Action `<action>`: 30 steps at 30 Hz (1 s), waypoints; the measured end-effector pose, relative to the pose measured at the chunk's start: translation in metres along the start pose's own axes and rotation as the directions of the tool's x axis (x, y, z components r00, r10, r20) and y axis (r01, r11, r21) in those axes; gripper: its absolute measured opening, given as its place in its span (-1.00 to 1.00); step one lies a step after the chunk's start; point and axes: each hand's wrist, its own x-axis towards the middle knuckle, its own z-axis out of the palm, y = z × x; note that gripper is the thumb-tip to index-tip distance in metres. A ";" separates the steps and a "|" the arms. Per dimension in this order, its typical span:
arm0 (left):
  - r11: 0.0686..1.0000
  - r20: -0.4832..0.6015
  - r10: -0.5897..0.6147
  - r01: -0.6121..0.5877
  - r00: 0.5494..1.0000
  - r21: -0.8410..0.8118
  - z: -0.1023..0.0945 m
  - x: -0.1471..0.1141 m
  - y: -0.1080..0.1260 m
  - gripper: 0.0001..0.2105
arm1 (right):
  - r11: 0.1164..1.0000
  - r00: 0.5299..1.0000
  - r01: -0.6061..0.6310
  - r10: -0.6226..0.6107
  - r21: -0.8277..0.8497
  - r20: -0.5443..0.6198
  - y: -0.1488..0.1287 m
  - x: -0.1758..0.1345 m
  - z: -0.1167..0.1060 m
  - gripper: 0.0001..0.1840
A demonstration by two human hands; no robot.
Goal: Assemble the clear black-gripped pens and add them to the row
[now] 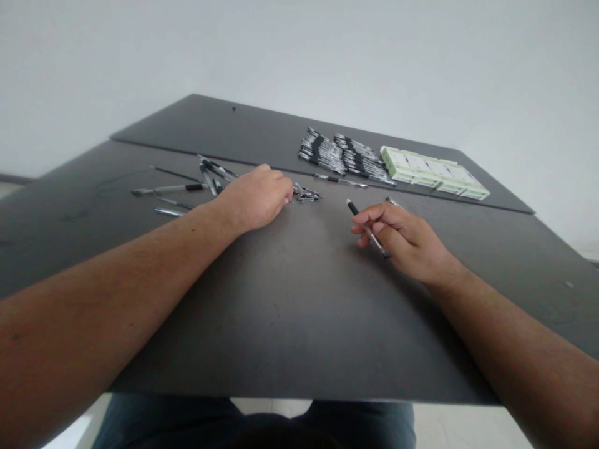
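Observation:
My right hand [407,240] holds a pen [374,237] with a clear barrel and black grip between thumb and fingers, tilted above the table. My left hand [262,196] reaches over the table with its fingers curled together at a small pile of pen caps or clips [306,193]. Whether something is pinched in those fingers is hidden. Left of that hand lie loose pen parts: a barrel with a black grip [171,188], a thin dark refill [173,173] and several others, partly behind the forearm. Beside my right hand, the end of another clear piece [394,202] shows.
Two rows of pens, a left bundle [322,151] and a right bundle [362,161], lie at the back. A single pen [340,181] rests in front of them. Green-and-white boxes [435,171] stand at the right. A raised seam [262,165] crosses the dark table [290,312].

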 end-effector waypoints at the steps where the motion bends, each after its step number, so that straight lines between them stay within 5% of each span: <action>1: 1.000 -0.030 -0.005 0.005 1.000 -0.013 -0.003 0.000 0.001 -0.75 | 1.000 1.000 0.005 -0.005 0.000 0.007 0.001 0.000 0.000 -0.68; 7: 0.970 -0.294 -0.072 -0.002 0.953 -0.244 -0.028 0.000 0.018 -0.71 | 0.993 0.999 -0.022 0.026 -0.117 0.035 0.002 0.001 0.002 -0.86; 12: 0.876 -0.348 -0.268 0.076 0.899 -0.477 -0.043 -0.004 0.040 -0.76 | 0.998 0.999 -0.046 0.047 -0.047 0.016 0.003 0.001 0.005 -0.87; 17: 0.544 -0.235 -0.560 0.139 0.795 -0.828 -0.041 -0.001 0.053 -0.94 | 0.998 0.999 -0.018 0.021 -0.057 0.050 0.004 0.002 0.005 -0.53; 22: 0.153 -0.070 -0.678 0.047 0.732 -0.987 -0.041 0.006 0.061 -0.92 | 0.974 0.998 0.001 0.013 -0.228 0.061 -0.005 0.004 0.002 -0.69; 30: -0.052 0.081 -0.720 0.064 0.689 -0.997 -0.054 0.005 0.060 -0.89 | 0.948 0.999 0.035 -0.037 -0.318 0.002 -0.010 0.006 -0.002 -0.79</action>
